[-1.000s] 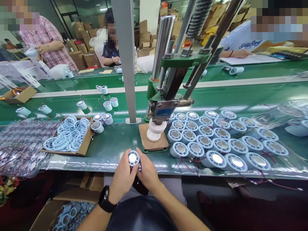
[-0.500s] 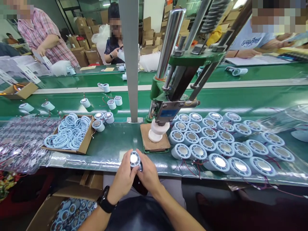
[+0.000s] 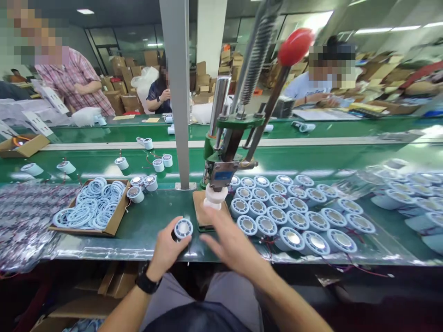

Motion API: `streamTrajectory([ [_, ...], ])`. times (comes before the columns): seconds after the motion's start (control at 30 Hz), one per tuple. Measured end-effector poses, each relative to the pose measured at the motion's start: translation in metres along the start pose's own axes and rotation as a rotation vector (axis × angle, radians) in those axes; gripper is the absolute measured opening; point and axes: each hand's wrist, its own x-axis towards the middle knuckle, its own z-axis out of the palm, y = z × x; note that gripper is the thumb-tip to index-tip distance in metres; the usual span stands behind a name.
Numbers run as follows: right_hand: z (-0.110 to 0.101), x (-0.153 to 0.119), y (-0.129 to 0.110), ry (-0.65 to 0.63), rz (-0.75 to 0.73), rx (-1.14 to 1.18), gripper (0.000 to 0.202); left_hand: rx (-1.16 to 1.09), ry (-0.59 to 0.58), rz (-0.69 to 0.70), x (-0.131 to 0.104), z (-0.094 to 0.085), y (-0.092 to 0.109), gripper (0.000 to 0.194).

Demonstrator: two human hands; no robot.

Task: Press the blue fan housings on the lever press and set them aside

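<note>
My left hand (image 3: 166, 248) is closed around a light-blue round housing (image 3: 183, 228), its slotted ring and silver centre disc facing up, above the bench's front edge. Holding nothing, my right hand (image 3: 232, 240) reaches past the near side of the hand press (image 3: 221, 173), fingers apart and slightly blurred. Its fingertips overlap the brown pad (image 3: 200, 212) under the press's white round head (image 3: 216, 194); whether they touch it I cannot tell. Rows of similar housings (image 3: 277, 215) stand to the right of the press, with thin red wires among them.
A cardboard tray of loose light-blue rings (image 3: 116, 216) lies left, beside bagged parts (image 3: 27, 216). A grey post (image 3: 177, 92) rises behind the bench. The press lever ends in a red knob (image 3: 296, 46). Across the green conveyor (image 3: 311, 157) several people work.
My right hand has let go of the housing and moved right towards the press, its fingers opening. My left hand keeps the housing, now slightly further left. The view has turned right and up.
</note>
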Motion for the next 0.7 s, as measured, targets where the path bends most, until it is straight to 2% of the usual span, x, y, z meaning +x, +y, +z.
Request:
streamTrajectory([
  [0.07, -0.067, 0.044, -0.003, 0.298, -0.064, -0.094, 0.058, -0.044, 0.009, 0.051, 0.028, -0.006, 0.015, 0.055],
  [0.13, -0.128, 0.098, -0.002, 0.565, -0.092, -0.179, 0.051, -0.105, 0.001, 0.11, 0.054, -0.004, 0.033, 0.057],
  [0.17, -0.153, 0.126, 0.002, 0.656, -0.068, -0.194, 0.05, -0.14, -0.015, 0.125, 0.065, 0.0, 0.042, 0.057],
  [0.23, -0.186, 0.176, 0.015, 0.719, 0.015, -0.127, 0.046, -0.227, -0.075, 0.138, 0.082, 0.014, 0.055, 0.057],
  [0.3, -0.197, 0.212, 0.034, 0.682, 0.041, 0.014, 0.058, -0.33, -0.171, 0.153, 0.093, 0.032, 0.063, 0.056],
  [0.37, -0.194, 0.233, 0.054, 0.635, -0.015, 0.137, 0.073, -0.403, -0.256, 0.176, 0.099, 0.047, 0.066, 0.054],
  [0.43, -0.188, 0.242, 0.065, 0.633, -0.069, 0.199, 0.078, -0.419, -0.301, 0.188, 0.101, 0.056, 0.064, 0.053],
  [0.5, -0.187, 0.243, 0.063, 0.663, -0.047, 0.231, 0.071, -0.406, -0.308, 0.185, 0.101, 0.059, 0.058, 0.053],
  [0.6, -0.194, 0.22, 0.034, 0.748, 0.003, 0.266, 0.036, -0.399, -0.298, 0.182, 0.099, 0.059, 0.048, 0.063],
  [0.67, -0.189, 0.177, 0.008, 0.805, -0.071, 0.266, 0.021, -0.381, -0.271, 0.199, 0.096, 0.061, 0.043, 0.076],
  [0.7, -0.178, 0.146, -0.004, 0.835, -0.113, 0.238, 0.02, -0.368, -0.256, 0.209, 0.095, 0.061, 0.041, 0.081],
])
